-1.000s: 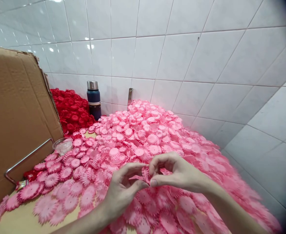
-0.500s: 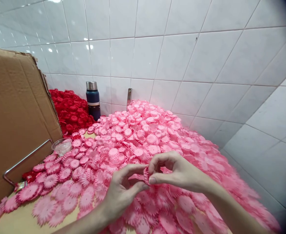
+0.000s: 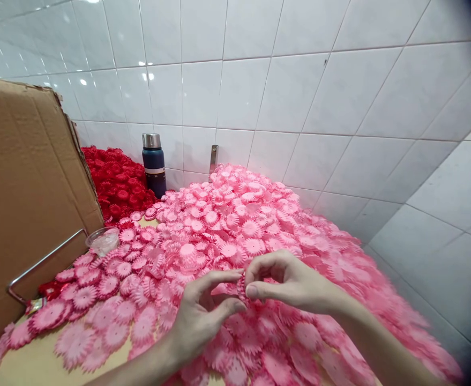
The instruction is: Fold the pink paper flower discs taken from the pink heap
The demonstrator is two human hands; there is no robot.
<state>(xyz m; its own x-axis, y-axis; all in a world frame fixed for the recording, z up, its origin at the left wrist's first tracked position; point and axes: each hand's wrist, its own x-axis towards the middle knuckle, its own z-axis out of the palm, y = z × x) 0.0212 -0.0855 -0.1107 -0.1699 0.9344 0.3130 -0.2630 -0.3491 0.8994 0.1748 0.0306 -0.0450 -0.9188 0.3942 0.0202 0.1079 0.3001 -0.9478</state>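
A pink frilled piece [image 3: 242, 287] sits between the left grip [image 3: 200, 306] and right grip [image 3: 290, 282], both pinching it

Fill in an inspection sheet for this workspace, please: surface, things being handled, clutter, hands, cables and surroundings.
Surface: yellowish table, largely covered, with bare patches at lower left.
Things handled: scalloped pink piece between the hands; pink pile spread beneath them; red pile farther back, at left.
Clutter: bottle upright beside the red pile; clear tub, contents unclear; bent metal rod.
Hands: left hand and right hand both hold the piece with their fingertips.
Cables: nothing seen.
Surroundings: tiled wall; cardboard at left.
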